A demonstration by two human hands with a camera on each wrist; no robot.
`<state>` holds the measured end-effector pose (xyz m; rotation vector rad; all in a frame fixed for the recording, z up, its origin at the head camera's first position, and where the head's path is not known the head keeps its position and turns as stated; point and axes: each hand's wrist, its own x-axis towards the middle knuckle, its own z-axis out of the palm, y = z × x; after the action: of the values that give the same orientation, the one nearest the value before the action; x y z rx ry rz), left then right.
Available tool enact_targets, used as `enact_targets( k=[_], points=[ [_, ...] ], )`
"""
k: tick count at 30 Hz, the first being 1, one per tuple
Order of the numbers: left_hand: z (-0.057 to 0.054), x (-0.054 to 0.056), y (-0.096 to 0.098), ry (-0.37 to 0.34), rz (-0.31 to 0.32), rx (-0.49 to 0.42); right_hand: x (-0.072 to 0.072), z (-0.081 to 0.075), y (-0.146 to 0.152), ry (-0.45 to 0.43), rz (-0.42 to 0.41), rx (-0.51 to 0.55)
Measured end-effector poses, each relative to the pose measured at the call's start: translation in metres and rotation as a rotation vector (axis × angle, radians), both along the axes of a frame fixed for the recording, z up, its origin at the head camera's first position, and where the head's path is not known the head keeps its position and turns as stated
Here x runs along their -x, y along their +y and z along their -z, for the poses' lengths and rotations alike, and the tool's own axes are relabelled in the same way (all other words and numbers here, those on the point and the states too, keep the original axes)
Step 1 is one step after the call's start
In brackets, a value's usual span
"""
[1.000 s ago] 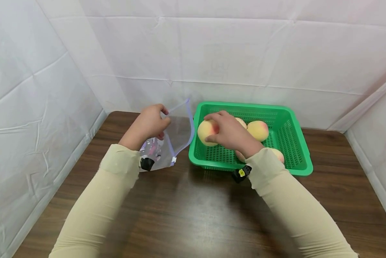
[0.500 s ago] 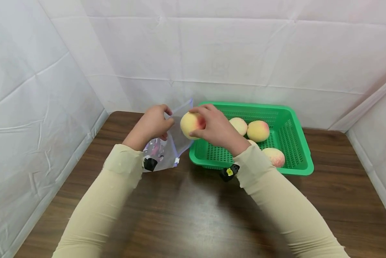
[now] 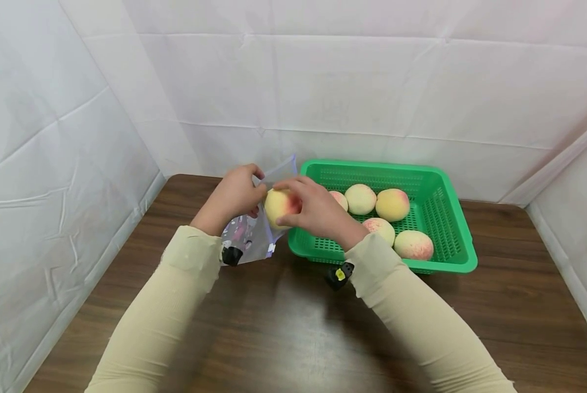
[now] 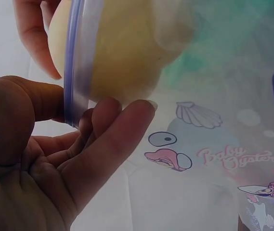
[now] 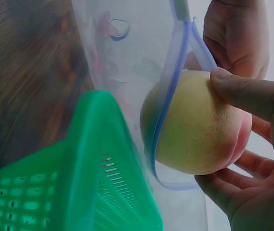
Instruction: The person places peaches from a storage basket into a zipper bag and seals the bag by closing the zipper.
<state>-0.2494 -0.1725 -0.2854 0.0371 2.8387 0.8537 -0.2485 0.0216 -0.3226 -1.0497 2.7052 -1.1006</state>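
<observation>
A clear zip bag (image 4: 209,139) with purple zip edges, shell drawings and pink lettering stands with its mouth spread. My left hand (image 3: 237,192) pinches the bag by its zip edge between thumb and fingers. In my right hand (image 3: 320,210), a yellow peach with a red blush (image 5: 199,125) is gripped between thumb and fingertips. The right wrist view shows the peach partway through the bag's mouth, its front behind the clear film. A white slider (image 3: 271,248) sits at the near end of the zip.
Right of the bag stands a green plastic basket (image 3: 465,254), its left rim close to the bag's mouth. Several peaches lie in it, among them a yellow one (image 3: 393,204). White cloth walls (image 3: 352,82) enclose the brown wooden table (image 3: 283,333).
My right hand has lifted the peach out of the basket's left end and carried it left into the bag's mouth. The left hand keeps its hold on the bag, shifting slightly right.
</observation>
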Motion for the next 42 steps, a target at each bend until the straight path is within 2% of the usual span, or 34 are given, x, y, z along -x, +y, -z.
enact_targets(
  k=[9,23,35,42],
  points=[
    [-0.002,0.0,0.002,0.016,-0.007,0.02,0.0,0.007,0.002,-0.015,-0.057,0.017],
    [-0.007,-0.004,0.003,0.05,-0.008,0.084,-0.001,0.007,0.004,-0.015,-0.119,0.018],
    [-0.01,-0.002,0.0,0.051,0.002,0.124,-0.001,0.002,0.01,-0.045,-0.096,-0.024],
    [-0.023,-0.003,-0.005,0.071,-0.02,0.092,0.002,0.005,0.018,-0.059,-0.052,-0.021]
  ],
)
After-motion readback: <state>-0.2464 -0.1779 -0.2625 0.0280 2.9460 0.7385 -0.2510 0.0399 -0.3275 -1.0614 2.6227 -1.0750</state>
